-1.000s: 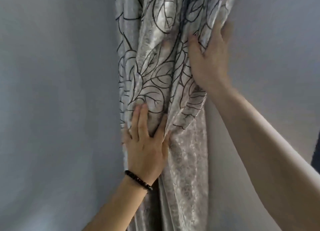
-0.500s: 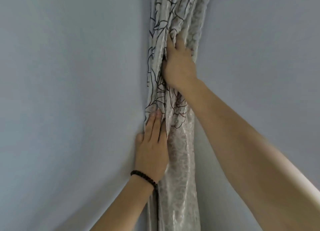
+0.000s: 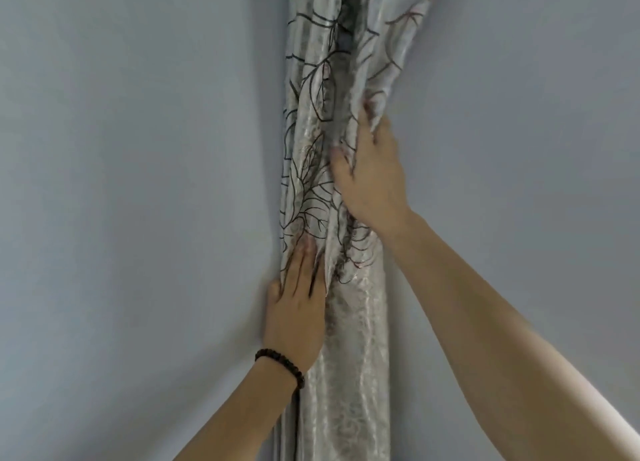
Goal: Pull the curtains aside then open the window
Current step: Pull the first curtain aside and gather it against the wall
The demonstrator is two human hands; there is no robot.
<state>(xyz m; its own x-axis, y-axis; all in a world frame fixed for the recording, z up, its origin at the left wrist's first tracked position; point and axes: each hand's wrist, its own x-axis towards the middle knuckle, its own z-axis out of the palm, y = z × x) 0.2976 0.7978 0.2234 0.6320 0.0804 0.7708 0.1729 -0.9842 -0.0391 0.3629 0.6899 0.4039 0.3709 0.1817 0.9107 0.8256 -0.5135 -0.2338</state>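
At centre frame, in the corner where two pale blue-grey walls [image 3: 138,183] meet, both hands work on a gathered curtain [image 3: 349,339]. Fingers of the left hand [image 3: 294,322] lie extended and close together, flat on the fabric, their tips pushed into a fold at the lower edge of the leaf print; they press rather than clasp, and the thumb rests at the 9 o'clock side against the wall. A dark beaded bracelet [image 3: 280,365] circles the left wrist, and the bare forearm runs down toward 7 o'clock and out of frame.

Fingers of the right hand [image 3: 372,180] are bent into the cloth higher up, with the fingertips buried in a pleat toward 11 o'clock and a flap of fabric pinched at the top of the hand, so this hand grips the curtain. Its bare forearm stretches away toward 4 o'clock to the frame corner.

Bunched into a narrow vertical column, the curtain runs from 12 o'clock to 6 o'clock between the two wall faces. Its upper part is silvery with dark outlined leaves; below the left fingertips it is plain shimmering beige-grey with a faint woven pattern. Above the right hand the cloth fans out toward 1 o'clock. Darker pleat edges show at the bottom beside the left forearm. No window pane shows anywhere around the curtain.
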